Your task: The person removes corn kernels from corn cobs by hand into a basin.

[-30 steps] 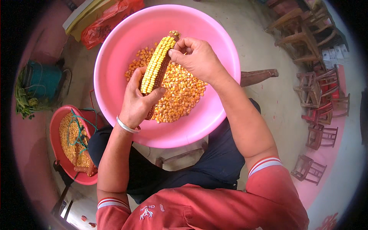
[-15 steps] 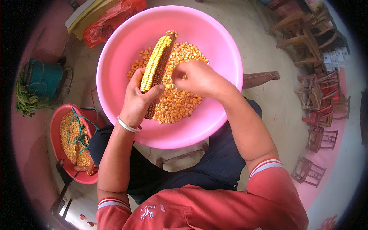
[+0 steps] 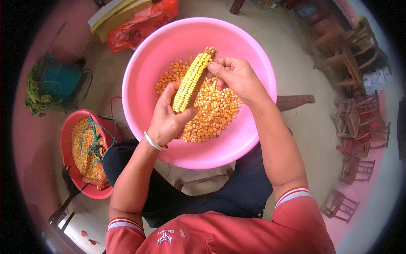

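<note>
A corn cob (image 3: 192, 84) slants over a large pink basin (image 3: 249, 46), its upper end leaning to the right. Yellow kernels cover the side facing me, while the right edge and the tip look bare and brown. My left hand (image 3: 168, 117) is wrapped round the lower part of the cob, with a pale bracelet at the wrist. Close to the tip, my right hand (image 3: 237, 78) has its thumb pressed against the cob's right edge, the other fingers curled behind and partly hidden. Below both hands, loose corn kernels (image 3: 213, 120) lie heaped in the basin.
A red bucket (image 3: 67, 137) with kernels, bare cobs and a green cord stands at the left. Beyond it are a teal container (image 3: 59, 80) with green leaves and a red plastic bag (image 3: 141, 27). Wooden stools (image 3: 357, 169) line the right wall.
My right hand has moved up from over the kernels to the cob's upper end. The cob has turned so more yellow rows face me. The whole view has shifted slightly.
</note>
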Tool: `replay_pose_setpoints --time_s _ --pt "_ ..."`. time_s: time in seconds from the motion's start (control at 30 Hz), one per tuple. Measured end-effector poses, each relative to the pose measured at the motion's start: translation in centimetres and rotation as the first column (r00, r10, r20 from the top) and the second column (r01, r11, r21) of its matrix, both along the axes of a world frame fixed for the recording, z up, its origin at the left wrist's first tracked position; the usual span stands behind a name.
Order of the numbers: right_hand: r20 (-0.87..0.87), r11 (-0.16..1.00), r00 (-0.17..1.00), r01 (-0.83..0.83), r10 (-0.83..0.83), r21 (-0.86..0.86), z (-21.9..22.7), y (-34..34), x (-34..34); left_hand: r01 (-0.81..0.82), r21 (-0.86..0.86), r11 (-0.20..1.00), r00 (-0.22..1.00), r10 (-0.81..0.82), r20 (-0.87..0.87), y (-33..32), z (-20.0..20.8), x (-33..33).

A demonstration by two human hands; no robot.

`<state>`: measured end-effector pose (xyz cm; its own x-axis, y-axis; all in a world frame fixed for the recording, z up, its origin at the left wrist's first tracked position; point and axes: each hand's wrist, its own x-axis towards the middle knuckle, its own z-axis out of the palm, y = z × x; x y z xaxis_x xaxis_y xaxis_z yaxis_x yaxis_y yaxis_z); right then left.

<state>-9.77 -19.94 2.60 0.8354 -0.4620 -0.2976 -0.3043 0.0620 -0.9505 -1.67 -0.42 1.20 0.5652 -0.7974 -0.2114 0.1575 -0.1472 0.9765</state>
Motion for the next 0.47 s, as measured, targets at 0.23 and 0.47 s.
replay_pose_setpoints --time_s 0.23,0.47 --pt "0.098 0.998 0.994 0.051 -0.047 -0.047 0.0 1.7 0.9 -0.015 -0.061 0.998 0.943 -0.006 -0.331 1.3 0.6 0.5" --pt "-0.073 0.922 0.978 -0.210 0.197 -0.326 -1.5 0.7 -0.5 0.012 -0.033 0.999 0.919 -0.024 -0.393 2.2 1.6 0.6"
